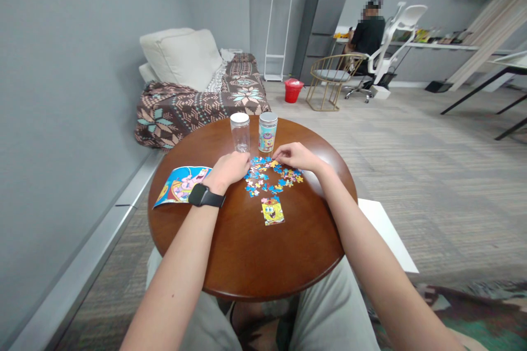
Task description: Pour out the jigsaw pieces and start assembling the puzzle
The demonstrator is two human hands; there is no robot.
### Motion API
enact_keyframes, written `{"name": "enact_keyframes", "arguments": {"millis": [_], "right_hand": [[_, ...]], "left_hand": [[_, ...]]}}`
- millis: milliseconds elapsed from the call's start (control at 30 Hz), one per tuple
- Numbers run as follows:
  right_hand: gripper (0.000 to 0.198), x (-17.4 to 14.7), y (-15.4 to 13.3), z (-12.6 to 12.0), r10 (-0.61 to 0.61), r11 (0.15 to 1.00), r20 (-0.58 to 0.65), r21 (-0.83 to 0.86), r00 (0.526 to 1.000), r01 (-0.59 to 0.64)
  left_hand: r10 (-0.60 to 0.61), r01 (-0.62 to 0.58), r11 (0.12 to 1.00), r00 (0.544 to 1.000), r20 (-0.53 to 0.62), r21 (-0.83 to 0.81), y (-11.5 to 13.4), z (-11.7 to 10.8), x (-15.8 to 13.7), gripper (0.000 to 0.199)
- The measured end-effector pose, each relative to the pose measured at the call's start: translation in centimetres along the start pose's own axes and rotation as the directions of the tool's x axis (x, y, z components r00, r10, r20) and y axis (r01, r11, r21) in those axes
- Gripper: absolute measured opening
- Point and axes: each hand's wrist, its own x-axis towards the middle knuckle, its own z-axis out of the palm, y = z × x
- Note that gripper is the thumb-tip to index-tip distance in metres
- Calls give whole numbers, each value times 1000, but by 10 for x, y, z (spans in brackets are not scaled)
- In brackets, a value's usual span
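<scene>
Loose jigsaw puzzle pieces (263,176), mostly blue, yellow and pink, lie in a ring-like heap on the round wooden table (247,260). At the heap's far right side, my right hand (297,155) has its fingers bent and fingertips together on a puzzle piece, partly hidden. My left hand (233,167), wearing a black watch (201,195) on the wrist, is curled at the heap's left edge; what its fingertips hold, if anything, is hidden. Closer to me lies a joined puzzle section (272,211) with a yellow cartoon face. Under my left wrist rests a picture sheet (175,186).
Behind the pieces stand a clear jar (240,132) with a white lid and a jar with a cartoon label (267,132). A patterned sofa (197,104) is beyond the table. Farther back are a red bin (293,91), a wire chair (332,75) and a seated person (369,35).
</scene>
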Motion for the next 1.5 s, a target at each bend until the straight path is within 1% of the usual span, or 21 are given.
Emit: {"name": "enact_keyframes", "arguments": {"millis": [133,200,267,333,400,467,533,600,733,833,933,1033,1133,1267,1400,1500], "right_hand": [[24,-1,2,0,26,998,51,62,998,-29],[23,-1,2,-1,25,999,56,43,998,-27],[22,0,3,-2,7,1000,7,-30,1000,-7],[22,1,5,-3,-8,991,-77,-135,997,-2],[23,2,8,-4,1,974,-161,-222,987,-37],[22,3,13,-5,38,960,-220,-264,975,-97],[24,4,17,-6,92,955,-246,-254,965,-155],[28,3,19,-6,144,959,-236,-207,961,-195],[36,2,18,-7,191,972,-184,-105,964,-213],[37,1,16,-7,182,977,-146,-83,972,-195],[32,2,16,-7,158,980,-144,-95,977,-173],[25,2,15,-6,102,986,-134,-119,986,-119],[24,3,13,-5,52,989,-99,-132,994,-65],[28,2,11,-3,17,996,-66,-89,998,-23],[36,1,13,0,-55,998,-3,-13,999,55],[40,1,10,3,-118,993,45,-26,992,119]], "left_hand": [[-3,3,1000,1000,-3,6,1,-2,0,30],[-8,8,1000,1000,3,5,1,-2,-1,30],[-9,9,1000,1000,14,9,1,-3,-1,29],[-6,5,1000,1000,18,16,1,-3,-1,29],[-9,8,1000,1000,17,15,1,-2,-1,29],[-22,22,1000,999,22,8,1,-2,-1,29],[-32,32,999,999,33,1,1,-2,-1,31],[-23,23,1000,999,43,-4,1,-2,-1,33],[27,-26,999,998,53,-26,0,-3,-1,35],[58,-55,997,997,43,-60,0,-3,-1,33],[74,-73,995,997,23,-65,-1,-1,-1,33],[98,-96,993,995,26,-65,-2,0,-1,34],[94,-91,993,995,40,-70,-3,0,0,34],[85,-82,994,996,42,-66,-3,0,1,34],[98,-95,993,994,38,-76,-3,0,0,37],[122,-119,987,992,22,-104,-2,1,-1,40]]}}
